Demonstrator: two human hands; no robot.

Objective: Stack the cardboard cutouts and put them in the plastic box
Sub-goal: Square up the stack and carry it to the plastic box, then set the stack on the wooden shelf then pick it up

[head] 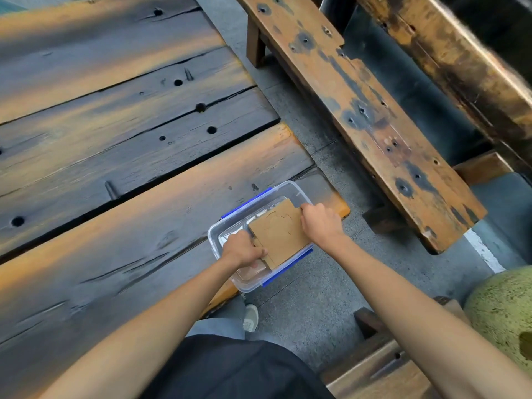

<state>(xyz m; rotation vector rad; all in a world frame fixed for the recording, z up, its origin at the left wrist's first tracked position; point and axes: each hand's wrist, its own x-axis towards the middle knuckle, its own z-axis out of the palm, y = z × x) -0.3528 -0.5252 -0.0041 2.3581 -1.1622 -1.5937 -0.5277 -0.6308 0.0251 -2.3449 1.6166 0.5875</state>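
A clear plastic box (pixel 214 239) with blue clips sits at the near right corner of the wooden table, partly over its edge. A stack of brown cardboard cutouts (pixel 280 234) lies tilted over the box's opening, with a cut outline visible on the top sheet. My left hand (pixel 244 250) grips the stack's near left edge, fingers curled under it. My right hand (pixel 319 223) grips the far right edge. How many sheets are in the stack is hidden.
The dark plank table (pixel 115 168) stretches left and away. A worn wooden bench (pixel 374 116) runs diagonally at right across a grey concrete floor (pixel 311 298). A green rounded object (pixel 503 312) and another bench (pixel 383 367) sit at lower right. My shoe (pixel 251 317) is below the box.
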